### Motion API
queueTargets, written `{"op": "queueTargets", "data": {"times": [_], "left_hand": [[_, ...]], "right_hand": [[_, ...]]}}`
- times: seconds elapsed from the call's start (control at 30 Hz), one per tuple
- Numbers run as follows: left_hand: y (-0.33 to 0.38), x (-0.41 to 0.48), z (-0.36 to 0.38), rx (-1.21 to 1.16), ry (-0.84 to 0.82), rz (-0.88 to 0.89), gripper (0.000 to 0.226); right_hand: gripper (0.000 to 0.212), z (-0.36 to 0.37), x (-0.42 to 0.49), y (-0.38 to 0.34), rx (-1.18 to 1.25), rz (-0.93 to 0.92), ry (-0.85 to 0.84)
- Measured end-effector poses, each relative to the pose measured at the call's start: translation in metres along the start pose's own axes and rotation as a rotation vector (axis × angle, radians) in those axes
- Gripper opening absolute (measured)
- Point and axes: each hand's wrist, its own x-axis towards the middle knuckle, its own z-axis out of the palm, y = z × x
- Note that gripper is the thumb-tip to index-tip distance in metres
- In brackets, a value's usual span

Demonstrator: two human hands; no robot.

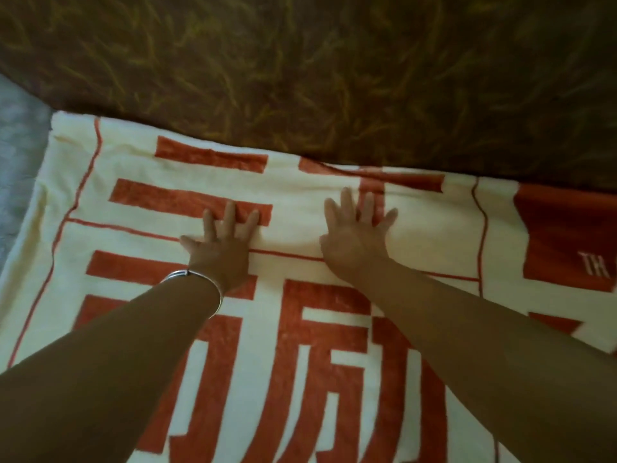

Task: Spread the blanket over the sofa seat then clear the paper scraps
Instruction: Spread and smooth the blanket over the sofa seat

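Two bare hands are pressed flat on the blanket (133, 168), fingers splayed wide, nothing gripped; a grey surface (20, 155) is seen at far left; the left hand (222, 248), with a silver bangle (200, 279) at its wrist, is laid beside the right hand (355, 235); the cream-and-red blanket is spread over the seat, its far edge meeting the brown patterned sofa back (334, 78).

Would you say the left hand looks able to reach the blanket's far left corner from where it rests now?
Probably yes: the left hand lies flat on the blanket, and nothing lies between it and that corner, though the arm already looks well extended.
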Motion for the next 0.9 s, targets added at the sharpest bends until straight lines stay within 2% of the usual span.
{"op": "queueTargets", "data": {"times": [0.07, 0.17, 0.3, 0.37, 0.53, 0.67, 0.8, 0.9], "left_hand": [[0.006, -0.008, -0.004, -0.034, -0.068, -0.102, 0.081], [0.013, -0.020, -0.004, -0.024, -0.065, -0.107, 0.077], [0.023, -0.035, 0.011, -0.029, 0.062, 0.103, 0.075], [0.031, -0.047, 0.020, -0.040, 0.067, 0.190, 0.075], [0.032, -0.087, 0.038, 0.012, -0.148, 0.246, 0.077], [0.020, -0.134, 0.038, 0.081, -0.209, 0.212, 0.063], [0.003, -0.185, 0.065, 0.057, -0.320, 0.177, 0.069], [-0.001, -0.213, 0.087, 0.039, -0.327, 0.135, 0.069]], "right_hand": [[0.064, -0.004, -0.007, 0.015, 0.053, -0.017, -0.078], [0.065, -0.010, -0.023, 0.031, 0.139, -0.075, -0.050], [0.061, 0.001, -0.057, 0.046, 0.201, -0.050, -0.048], [0.059, 0.012, -0.073, 0.055, 0.206, -0.001, -0.030], [0.056, 0.024, -0.117, 0.054, 0.165, 0.068, -0.073], [0.057, 0.028, -0.155, 0.049, 0.151, 0.046, -0.067], [0.060, 0.042, -0.196, 0.043, 0.187, 0.035, -0.084], [0.064, 0.053, -0.227, 0.043, 0.165, 0.021, -0.127]]}}
